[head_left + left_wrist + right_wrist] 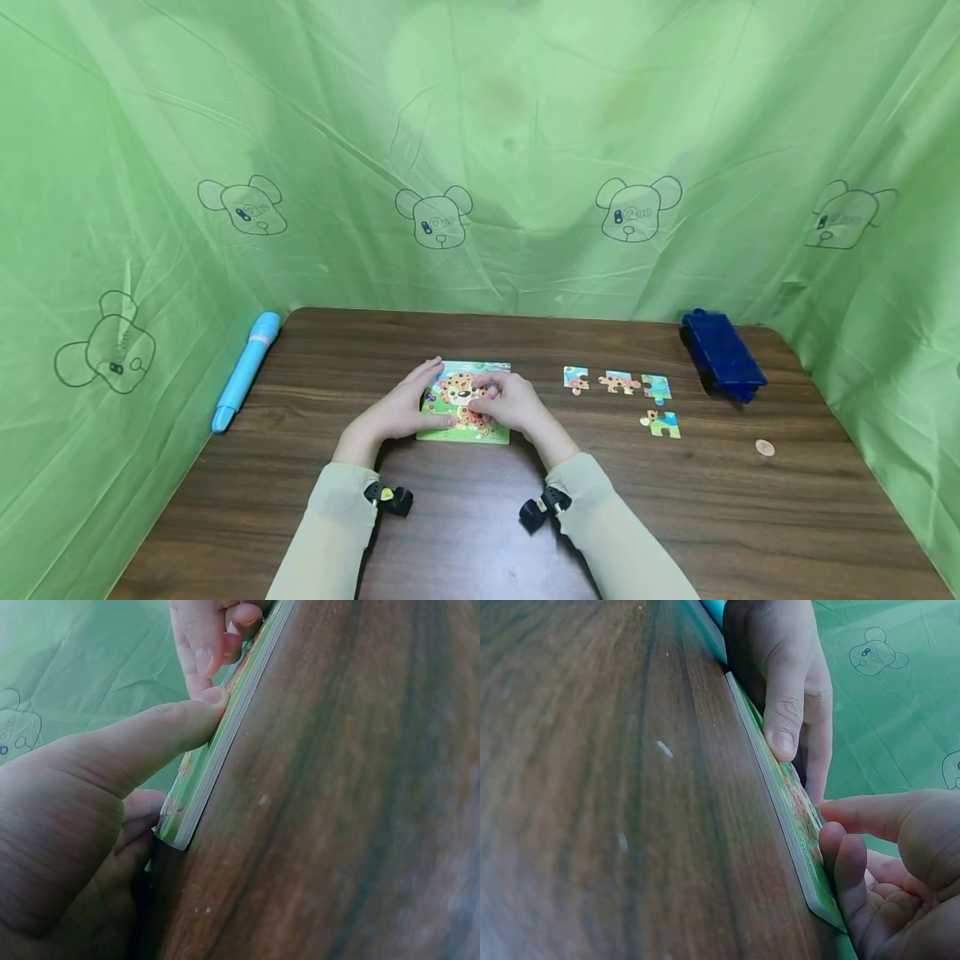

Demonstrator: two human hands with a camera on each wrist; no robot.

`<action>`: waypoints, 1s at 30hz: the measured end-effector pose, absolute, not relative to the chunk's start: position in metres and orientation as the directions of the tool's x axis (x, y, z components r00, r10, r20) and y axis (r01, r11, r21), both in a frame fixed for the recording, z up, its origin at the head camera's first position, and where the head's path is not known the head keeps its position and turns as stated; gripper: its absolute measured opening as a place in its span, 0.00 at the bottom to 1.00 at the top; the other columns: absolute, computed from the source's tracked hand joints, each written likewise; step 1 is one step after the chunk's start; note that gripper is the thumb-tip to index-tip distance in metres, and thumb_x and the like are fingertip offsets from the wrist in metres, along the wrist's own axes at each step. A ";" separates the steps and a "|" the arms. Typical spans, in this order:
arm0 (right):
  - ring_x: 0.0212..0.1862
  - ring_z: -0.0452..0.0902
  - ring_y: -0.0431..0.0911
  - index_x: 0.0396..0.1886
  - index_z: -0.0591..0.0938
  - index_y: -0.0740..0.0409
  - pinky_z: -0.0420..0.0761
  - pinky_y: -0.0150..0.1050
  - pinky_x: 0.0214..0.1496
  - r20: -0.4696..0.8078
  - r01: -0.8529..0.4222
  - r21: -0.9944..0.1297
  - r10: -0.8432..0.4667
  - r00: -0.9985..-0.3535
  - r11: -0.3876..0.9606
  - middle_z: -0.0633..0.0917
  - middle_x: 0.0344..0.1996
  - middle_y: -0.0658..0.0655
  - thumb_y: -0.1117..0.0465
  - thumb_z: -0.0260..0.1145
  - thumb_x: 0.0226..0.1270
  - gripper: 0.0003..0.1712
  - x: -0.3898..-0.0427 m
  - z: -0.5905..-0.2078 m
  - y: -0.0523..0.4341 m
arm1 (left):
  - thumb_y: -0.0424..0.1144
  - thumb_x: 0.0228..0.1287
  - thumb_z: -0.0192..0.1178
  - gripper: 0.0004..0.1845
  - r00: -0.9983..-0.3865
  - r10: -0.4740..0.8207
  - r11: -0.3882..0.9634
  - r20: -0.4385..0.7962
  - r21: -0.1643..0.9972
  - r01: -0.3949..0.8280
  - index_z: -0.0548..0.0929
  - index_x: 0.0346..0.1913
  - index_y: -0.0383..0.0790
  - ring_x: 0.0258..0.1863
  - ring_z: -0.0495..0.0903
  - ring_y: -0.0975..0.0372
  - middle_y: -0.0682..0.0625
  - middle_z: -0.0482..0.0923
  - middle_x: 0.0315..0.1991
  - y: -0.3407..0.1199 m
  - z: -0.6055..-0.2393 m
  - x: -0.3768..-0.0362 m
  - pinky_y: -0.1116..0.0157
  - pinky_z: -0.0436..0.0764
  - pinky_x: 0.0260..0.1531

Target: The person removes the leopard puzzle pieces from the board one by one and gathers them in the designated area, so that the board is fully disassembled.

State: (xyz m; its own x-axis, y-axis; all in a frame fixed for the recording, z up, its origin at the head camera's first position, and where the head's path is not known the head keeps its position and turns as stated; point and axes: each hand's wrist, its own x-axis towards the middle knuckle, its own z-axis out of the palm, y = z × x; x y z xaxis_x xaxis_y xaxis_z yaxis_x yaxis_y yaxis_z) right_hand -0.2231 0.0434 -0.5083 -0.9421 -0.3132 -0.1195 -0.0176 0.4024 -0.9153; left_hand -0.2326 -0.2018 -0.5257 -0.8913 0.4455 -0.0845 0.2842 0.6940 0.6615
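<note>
A square, bright picture puzzle board (483,435) with an orange spotted animal on green lies flat on the table. My left hand (401,408) rests at its left side. The straight thumb presses the lower face, and the fingers reach along the left edge. My right hand (517,407) is over the right half, thumb and forefinger bent with their tips touching the picture. Whether a piece is between them is hidden. Several loose jigsaw pieces lie to the right, among them a blue-edged piece (657,389) and a green-and-blue piece (662,425).
At the far right of the brown table (465,533) stands a dark blue plastic box (723,354). A small round pale disc (764,447) lies nearer. Along the left edge is a light blue tube (247,371). Green cloth (510,125) hangs around the sides and back.
</note>
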 end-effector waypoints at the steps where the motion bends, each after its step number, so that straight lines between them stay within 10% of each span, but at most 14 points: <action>1: 0.21 0.80 0.45 0.53 0.84 0.62 0.75 0.33 0.21 -0.118 -0.018 -0.916 -0.313 -0.942 0.401 0.84 0.22 0.53 0.62 0.74 0.61 0.21 -0.223 -0.508 0.043 | 0.63 0.54 0.73 0.59 -0.891 0.446 0.693 -0.084 0.662 0.285 0.53 0.81 0.45 0.80 0.46 0.54 0.52 0.43 0.82 -0.202 -0.525 -0.233 0.46 0.56 0.74; 30: 0.25 0.83 0.50 0.53 0.81 0.58 0.79 0.35 0.24 -0.147 0.018 -0.920 -0.304 -0.941 0.391 0.85 0.27 0.55 0.63 0.75 0.60 0.22 -0.224 -0.506 0.044 | 0.64 0.58 0.69 0.42 -0.870 0.488 0.694 -0.075 0.638 0.335 0.67 0.75 0.62 0.81 0.38 0.52 0.52 0.40 0.83 -0.202 -0.524 -0.230 0.40 0.55 0.72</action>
State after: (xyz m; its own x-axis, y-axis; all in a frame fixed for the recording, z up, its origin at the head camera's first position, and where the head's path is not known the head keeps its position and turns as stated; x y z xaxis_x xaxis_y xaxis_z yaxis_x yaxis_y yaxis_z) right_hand -0.2236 0.0441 -0.5063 -0.9413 -0.3036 -0.1473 0.0179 0.3911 -0.9202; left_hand -0.2302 -0.2019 -0.5236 -0.8697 0.4880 -0.0746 0.3346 0.6939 0.6376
